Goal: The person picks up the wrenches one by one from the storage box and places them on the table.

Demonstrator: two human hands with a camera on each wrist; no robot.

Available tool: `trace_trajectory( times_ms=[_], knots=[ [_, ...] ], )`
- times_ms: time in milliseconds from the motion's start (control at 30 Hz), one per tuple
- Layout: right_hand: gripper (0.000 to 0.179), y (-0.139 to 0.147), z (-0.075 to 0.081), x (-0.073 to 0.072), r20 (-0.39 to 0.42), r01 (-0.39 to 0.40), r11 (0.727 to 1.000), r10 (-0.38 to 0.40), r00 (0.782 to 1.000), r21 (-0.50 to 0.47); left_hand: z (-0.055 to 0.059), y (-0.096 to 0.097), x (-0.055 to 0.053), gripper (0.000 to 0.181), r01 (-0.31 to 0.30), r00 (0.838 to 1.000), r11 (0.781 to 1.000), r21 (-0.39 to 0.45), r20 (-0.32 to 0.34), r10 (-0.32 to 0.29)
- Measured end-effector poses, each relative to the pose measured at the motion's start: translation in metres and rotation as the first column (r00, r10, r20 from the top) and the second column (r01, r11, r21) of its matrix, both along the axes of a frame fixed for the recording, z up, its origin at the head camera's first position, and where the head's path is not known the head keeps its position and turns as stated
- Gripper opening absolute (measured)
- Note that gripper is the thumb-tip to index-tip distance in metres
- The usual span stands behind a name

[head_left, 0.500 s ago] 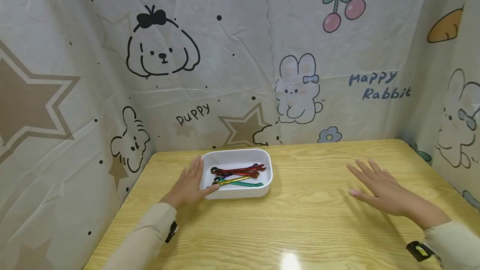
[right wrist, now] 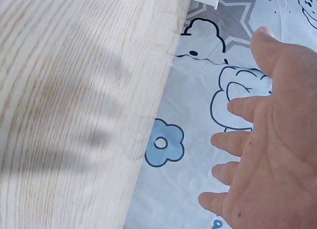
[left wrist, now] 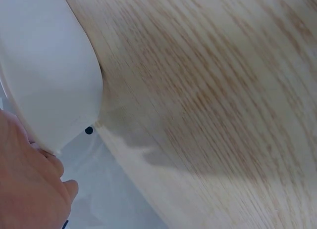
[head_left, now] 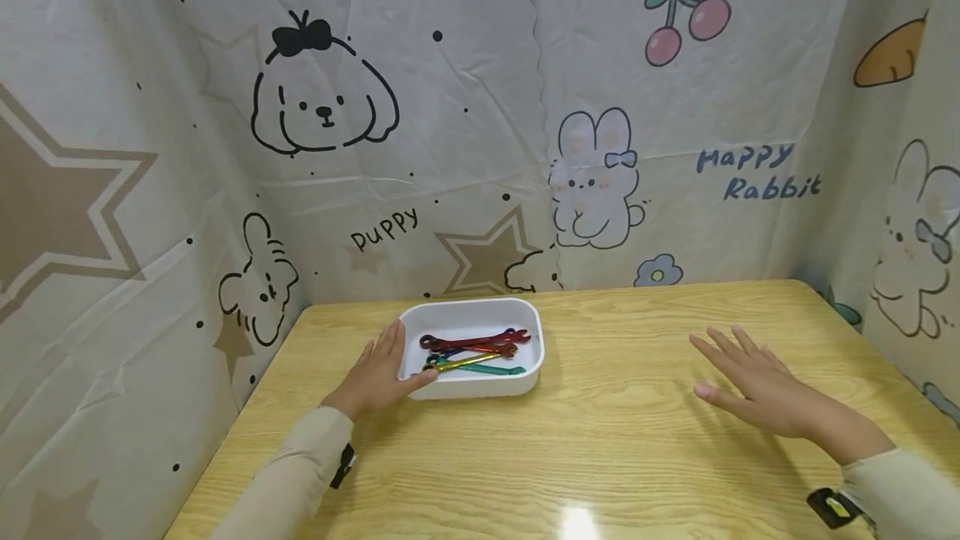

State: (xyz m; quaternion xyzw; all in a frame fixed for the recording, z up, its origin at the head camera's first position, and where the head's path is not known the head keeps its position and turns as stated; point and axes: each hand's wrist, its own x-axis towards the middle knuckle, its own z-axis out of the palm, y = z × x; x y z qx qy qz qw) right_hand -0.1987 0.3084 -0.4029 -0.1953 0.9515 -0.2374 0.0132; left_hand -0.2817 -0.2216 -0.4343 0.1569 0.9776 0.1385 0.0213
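Note:
A white plastic bin [head_left: 487, 388] stands on the wooden table in the head view, with several coloured wrenches lying in it. A dark red wrench [head_left: 480, 341] lies on top; a gold wrench [head_left: 476, 361] and a green wrench [head_left: 491, 370] are nearer the front wall. My left hand [head_left: 372, 377] rests against the bin's left end, fingers extended along it and thumb over the front left corner. In the left wrist view the bin's white wall [left wrist: 54, 66] hides part of that hand. My right hand [head_left: 776, 394] hovers above the table, fingers spread, holding nothing.
The wooden table [head_left: 615, 448] reaches back to a printed cloth [head_left: 480, 123] hung behind and along both sides. Between the bin and my right hand lies bare table top. Dark wrist devices sit at both sleeves.
My right hand has shifted very slightly left and down. The left hand, the bin and the wrenches stay as they were.

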Motion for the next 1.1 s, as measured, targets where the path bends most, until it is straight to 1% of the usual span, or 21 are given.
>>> trace_trajectory(
  times_ms=[267,467,667,867,1100],
  knots=[
    [0.071,-0.001,-0.001,0.0,0.002,-0.004,1.0,0.004,1.0,-0.005,-0.002,0.001,0.0,0.109,0.01,1.0,1.0,-0.002,-0.005,-0.01],
    [0.071,-0.004,-0.001,-0.003,-0.003,-0.016,1.0,0.016,1.0,-0.003,0.001,0.001,0.003,0.108,0.015,1.0,1.0,0.016,0.001,-0.015],
    [0.069,-0.015,0.002,-0.006,-0.042,-0.019,1.0,0.02,0.999,0.018,0.001,0.0,0.003,0.108,0.017,1.0,1.0,0.019,-0.004,-0.016],
    [0.067,-0.042,0.013,-0.019,-0.088,-0.064,0.998,0.065,0.994,0.011,0.001,-0.001,0.002,0.108,0.005,1.0,1.0,0.016,-0.006,-0.005],
    [0.066,-0.075,0.024,-0.047,-0.161,-0.134,0.99,0.137,0.977,0.032,0.0,0.0,0.002,0.108,0.008,1.0,1.0,0.011,-0.003,-0.008]
  ],
)
